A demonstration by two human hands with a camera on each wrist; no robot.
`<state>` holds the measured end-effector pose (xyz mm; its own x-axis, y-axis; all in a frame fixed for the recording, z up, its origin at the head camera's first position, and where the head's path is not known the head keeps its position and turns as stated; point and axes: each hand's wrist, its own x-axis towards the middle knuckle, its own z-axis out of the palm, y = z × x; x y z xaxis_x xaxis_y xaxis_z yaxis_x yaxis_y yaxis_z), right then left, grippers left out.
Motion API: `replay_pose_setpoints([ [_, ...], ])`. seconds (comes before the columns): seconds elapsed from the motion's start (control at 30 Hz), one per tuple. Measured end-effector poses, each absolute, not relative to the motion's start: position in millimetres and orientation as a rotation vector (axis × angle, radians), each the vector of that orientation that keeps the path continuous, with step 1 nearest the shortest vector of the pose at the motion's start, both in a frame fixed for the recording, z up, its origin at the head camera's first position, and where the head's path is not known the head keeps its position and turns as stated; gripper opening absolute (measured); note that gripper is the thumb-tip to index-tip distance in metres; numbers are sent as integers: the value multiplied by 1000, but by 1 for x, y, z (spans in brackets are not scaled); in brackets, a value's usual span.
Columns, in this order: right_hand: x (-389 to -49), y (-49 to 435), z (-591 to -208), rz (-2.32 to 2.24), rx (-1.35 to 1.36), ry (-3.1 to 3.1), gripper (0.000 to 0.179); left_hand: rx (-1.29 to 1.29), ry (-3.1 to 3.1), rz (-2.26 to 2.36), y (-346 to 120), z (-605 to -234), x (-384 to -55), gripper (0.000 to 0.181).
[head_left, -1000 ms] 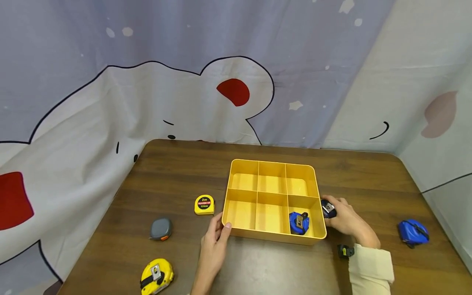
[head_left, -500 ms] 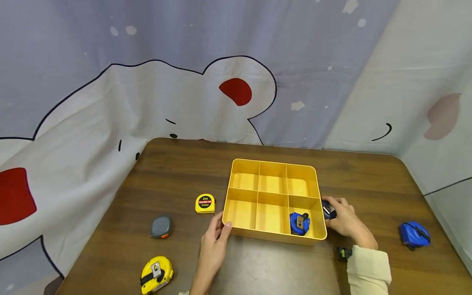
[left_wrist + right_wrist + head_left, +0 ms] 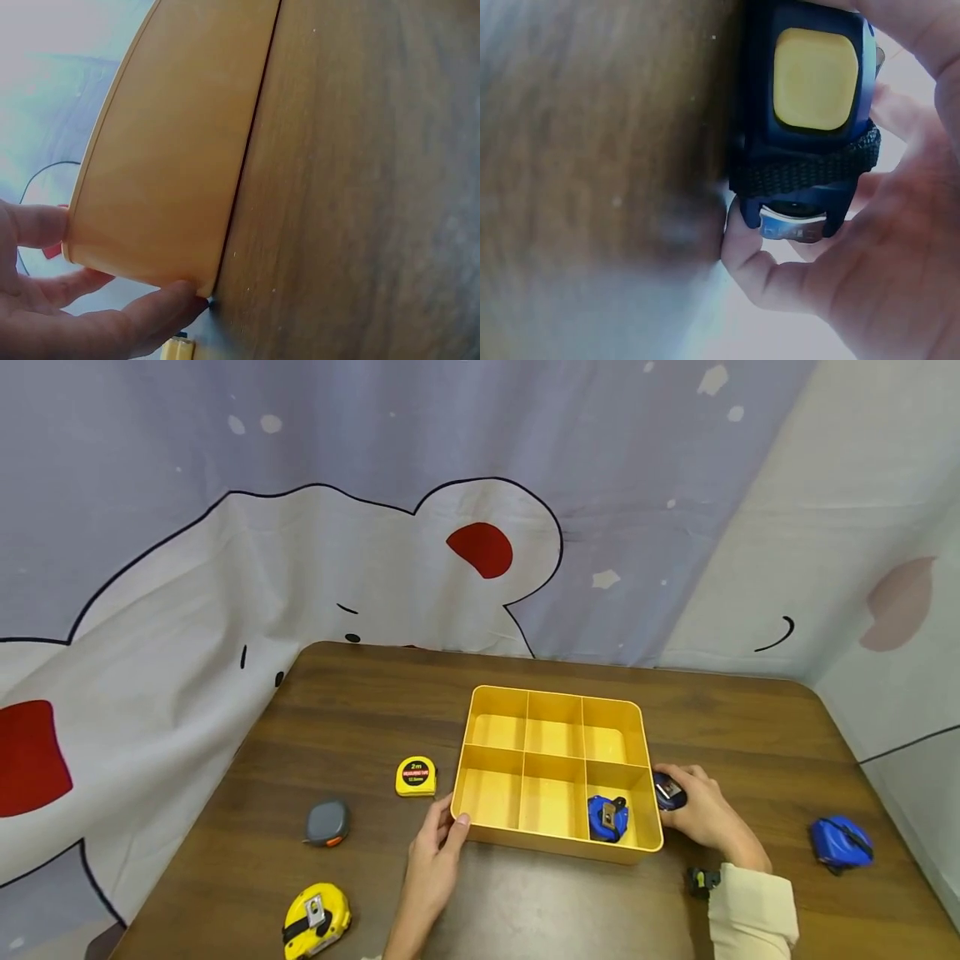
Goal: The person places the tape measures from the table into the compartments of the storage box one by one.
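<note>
My left hand (image 3: 435, 860) grips the front left corner of a yellow six-compartment box (image 3: 555, 852), thumb at the rim and fingers along the side wall (image 3: 165, 150). Just right of the box, my right hand (image 3: 701, 810) grips a dark blue tape measure (image 3: 669, 792). The right wrist view shows its yellow button (image 3: 815, 79), black strap (image 3: 806, 171) and metal end hook (image 3: 791, 226), with fingers curled around the case. A bright blue tape measure (image 3: 608, 818) lies in the front right compartment. The box's other compartments hold nothing.
Left of the box lie a small yellow tape measure (image 3: 416, 777), a grey one (image 3: 326, 823) and a larger yellow one (image 3: 317, 920). Another blue tape measure (image 3: 841, 843) lies at the far right of the wooden table (image 3: 360, 702). A patterned curtain (image 3: 337, 552) hangs behind.
The dark blue tape measure has tilted slightly in my right hand, showing more of its face. My left hand and the box stay in place.
</note>
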<state>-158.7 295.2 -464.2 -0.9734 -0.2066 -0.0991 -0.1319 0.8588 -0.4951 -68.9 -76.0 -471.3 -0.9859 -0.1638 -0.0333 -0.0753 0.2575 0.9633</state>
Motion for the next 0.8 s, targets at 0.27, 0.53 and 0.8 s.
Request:
replay_pose_setpoints([
  [0.27,-157,300,-465,-763,-253,2895,68,201,-2443,-1876,-76,-469,-68,44],
  [0.53,-155,301,-459,-774,-243,2907,67,206,-2432,-1900,-76,-468,-68,42],
  [0.8,-152,298,-443,-838,-302,2945,65,200,-2446,-1880,-76,-469,-68,42],
])
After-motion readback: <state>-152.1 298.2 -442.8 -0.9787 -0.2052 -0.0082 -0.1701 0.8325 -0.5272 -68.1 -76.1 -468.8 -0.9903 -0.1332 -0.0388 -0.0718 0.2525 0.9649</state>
